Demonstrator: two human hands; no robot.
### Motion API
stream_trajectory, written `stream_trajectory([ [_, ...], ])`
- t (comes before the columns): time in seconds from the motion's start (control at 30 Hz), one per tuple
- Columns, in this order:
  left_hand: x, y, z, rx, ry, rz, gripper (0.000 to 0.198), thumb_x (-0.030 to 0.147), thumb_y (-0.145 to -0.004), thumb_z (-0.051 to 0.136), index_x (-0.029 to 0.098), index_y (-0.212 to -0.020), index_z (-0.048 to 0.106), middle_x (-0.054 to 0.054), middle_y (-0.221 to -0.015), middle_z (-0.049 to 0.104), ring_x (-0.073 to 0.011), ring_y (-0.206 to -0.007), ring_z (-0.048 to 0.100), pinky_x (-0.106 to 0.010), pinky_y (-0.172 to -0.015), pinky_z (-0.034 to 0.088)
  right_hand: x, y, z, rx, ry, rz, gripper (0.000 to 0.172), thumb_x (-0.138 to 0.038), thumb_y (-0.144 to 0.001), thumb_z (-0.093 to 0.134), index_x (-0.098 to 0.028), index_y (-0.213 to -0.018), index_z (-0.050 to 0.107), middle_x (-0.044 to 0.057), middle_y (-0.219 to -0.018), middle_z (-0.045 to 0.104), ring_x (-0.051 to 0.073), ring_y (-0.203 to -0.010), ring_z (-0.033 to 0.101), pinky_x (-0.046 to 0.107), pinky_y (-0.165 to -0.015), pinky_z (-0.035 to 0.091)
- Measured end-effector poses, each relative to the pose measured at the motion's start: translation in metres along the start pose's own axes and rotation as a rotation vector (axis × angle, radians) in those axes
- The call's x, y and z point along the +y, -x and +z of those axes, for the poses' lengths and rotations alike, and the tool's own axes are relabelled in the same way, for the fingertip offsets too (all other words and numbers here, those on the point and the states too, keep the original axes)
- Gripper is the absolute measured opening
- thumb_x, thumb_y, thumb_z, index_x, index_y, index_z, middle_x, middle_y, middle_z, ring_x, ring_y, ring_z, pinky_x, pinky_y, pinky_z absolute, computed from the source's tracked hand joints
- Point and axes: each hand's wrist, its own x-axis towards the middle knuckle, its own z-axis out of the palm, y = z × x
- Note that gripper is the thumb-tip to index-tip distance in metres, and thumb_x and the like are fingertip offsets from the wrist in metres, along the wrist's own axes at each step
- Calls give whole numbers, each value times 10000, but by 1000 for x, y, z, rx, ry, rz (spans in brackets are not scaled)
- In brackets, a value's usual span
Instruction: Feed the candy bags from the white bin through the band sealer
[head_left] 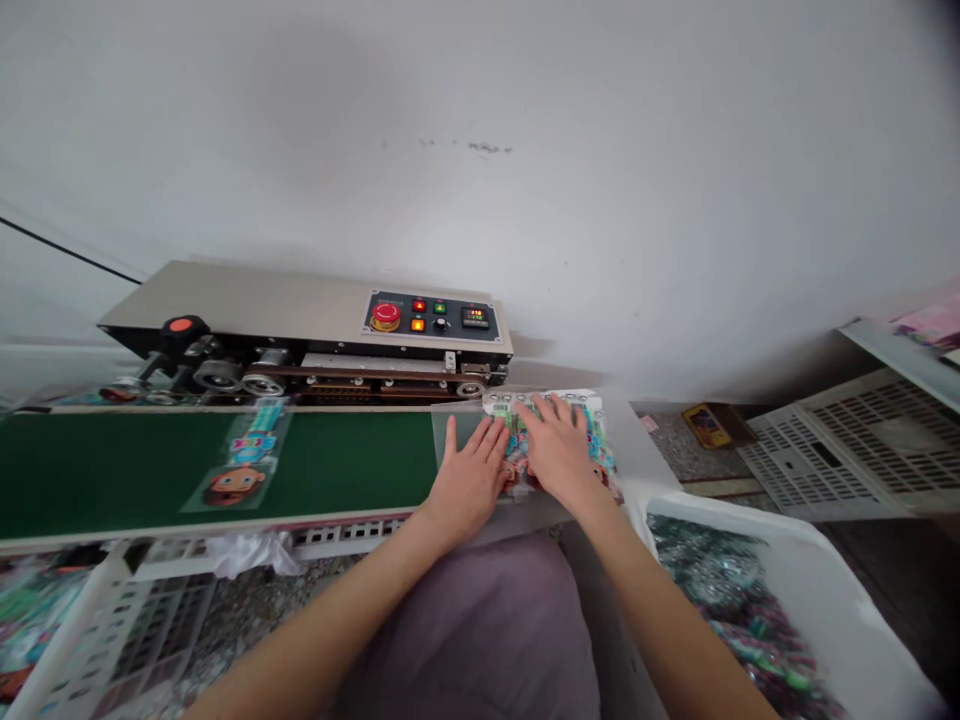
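Note:
My left hand (469, 480) lies flat with its fingers stretched out, at the right end of the green conveyor belt (352, 455). Beneath its fingers is part of a clear plastic bag (448, 425). Just to the right, my right hand (559, 450) rests with fingers spread on several colourful printed packets (596, 430), laid side by side with a white top edge. The hands cover much of these packets. Further left on the belt lies a clear bag with a cartoon-face item (236, 483) in it. Behind the belt stands a band sealing machine (300, 310).
A control panel (431, 318) with a red stop button and lit display is on the machine. At right stands a white tub (840, 590) of shiny packets; a perforated plastic crate (862, 440) is beyond it. Another white crate (112, 620) sits below the belt at left.

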Motion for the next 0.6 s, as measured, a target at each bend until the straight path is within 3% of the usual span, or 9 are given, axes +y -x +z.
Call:
stream_trajectory([
  [0.17,3,-1,1,8,-1,-29,550,414,-1066,208,200,-1559,324,-99,-1633,325,-286,-1515,263,-760,-1166,16,-12,-25,-8,-42,-30,0,467,-177,-940,407,-263,-1344,623,127,-1422,570,326,-1345,421,485,-1055,313],
  [0.4,8,0,3,30,7,-58,525,405,-1066,224,223,-1533,380,-96,-1630,337,-289,-1509,272,-774,-1156,27,-7,-20,-7,-85,18,-9,526,-153,-930,404,-322,-1393,586,104,-1499,514,350,-1411,362,551,-1077,278],
  [0.6,9,1,1,29,20,-82,533,418,-1064,227,214,-1533,380,-104,-1625,344,-296,-1497,297,-780,-1153,32,-6,-22,-14,-108,-24,-13,515,-141,-914,424,-296,-1366,615,86,-1494,529,315,-1419,376,502,-1099,304],
])
